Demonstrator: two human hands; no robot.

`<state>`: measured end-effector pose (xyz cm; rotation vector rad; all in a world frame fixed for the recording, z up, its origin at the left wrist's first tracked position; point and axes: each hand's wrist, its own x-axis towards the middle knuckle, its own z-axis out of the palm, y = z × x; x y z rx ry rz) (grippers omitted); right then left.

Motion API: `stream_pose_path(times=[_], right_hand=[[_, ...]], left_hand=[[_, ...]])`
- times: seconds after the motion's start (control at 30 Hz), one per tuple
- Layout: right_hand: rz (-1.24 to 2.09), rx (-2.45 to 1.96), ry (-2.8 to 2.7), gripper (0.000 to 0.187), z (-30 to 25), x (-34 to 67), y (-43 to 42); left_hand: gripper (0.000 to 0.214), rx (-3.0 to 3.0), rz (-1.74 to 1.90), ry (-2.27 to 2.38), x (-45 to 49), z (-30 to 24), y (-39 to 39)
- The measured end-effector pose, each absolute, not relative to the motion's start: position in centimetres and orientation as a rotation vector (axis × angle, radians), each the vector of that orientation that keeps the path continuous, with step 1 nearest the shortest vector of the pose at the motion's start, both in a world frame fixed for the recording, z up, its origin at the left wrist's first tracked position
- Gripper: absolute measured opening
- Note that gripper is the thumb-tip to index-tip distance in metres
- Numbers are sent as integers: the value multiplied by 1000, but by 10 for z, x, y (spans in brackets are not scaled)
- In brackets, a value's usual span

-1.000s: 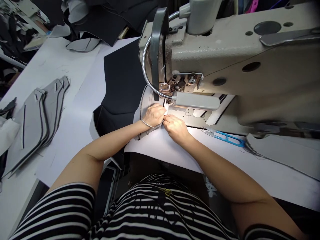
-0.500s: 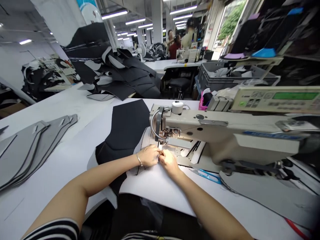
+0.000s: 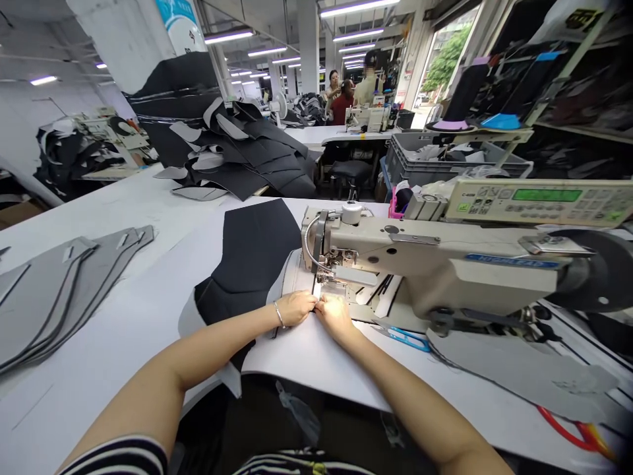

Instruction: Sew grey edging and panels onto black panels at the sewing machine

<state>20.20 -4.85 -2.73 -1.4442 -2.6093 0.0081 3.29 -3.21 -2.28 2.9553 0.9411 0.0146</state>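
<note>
Just below the needle area of a beige metal sewing machine (image 3: pixel 395 247), the left hand (image 3: pixel 297 309) and the right hand (image 3: pixel 335 316) nearly meet, each with its fingers bent and drawn in. They are at the near end of a narrow white strip (image 3: pixel 317 288); the spot is small and brightly lit, so I cannot tell whether either hand pinches it. The left hand rests on a light grey fabric piece with dark seam lines (image 3: pixel 291 278), which lies at the machine's left end, beside a large matt black fabric panel (image 3: pixel 254 241).

Above the work, the machine head and a pale oblong lamp (image 3: pixel 355 275) crowd the space. Blue-handled metal thread snips (image 3: pixel 408 338) lie near the right forearm, next to a long grey fabric piece (image 3: pixel 514 369) and a red looped handle (image 3: pixel 564 430). A stack of grey dark-edged panels (image 3: pixel 54 290) lies well to the left; a heap of black and grey cut pieces (image 3: pixel 262 152) rises behind.

All this lies on a smooth white tabletop (image 3: pixel 158 297). Beyond it are a black padded stool (image 3: pixel 351 170), a grey plastic crate (image 3: pixel 420 161) and a co-worker in a red top (image 3: pixel 341 107), under rows of white ceiling tubes (image 3: pixel 359 8). Greenery shows through a bright opening at the right.
</note>
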Motion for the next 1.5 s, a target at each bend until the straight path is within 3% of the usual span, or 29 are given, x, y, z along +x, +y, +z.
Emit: stream_pose_path(times=[0.13, 0.47, 0.6, 0.9, 1.2, 1.5], right_hand=[[33, -1478, -2666, 22, -17, 184, -71], [-200, -1177, -2838, 41, -28, 141, -102], [-114, -1177, -2837, 44, -32, 142, -102], [66, -1169, -2808, 43, -29, 145, -102], [-63, -1105, -2807, 38, -35, 142, -103], [-6, -1134, -2832, 36, -29, 142, -103]], left_hand=[[21, 2891, -3, 933, 35, -15, -20], [28, 2759, 53, 969, 18, -8, -10], [28, 2764, 120, 898, 11, -8, -14], [29, 2764, 186, 887, 5, -11, -15], [28, 2864, 186, 1005, 14, -15, -31], [27, 2916, -39, 1007, 20, -8, -33]])
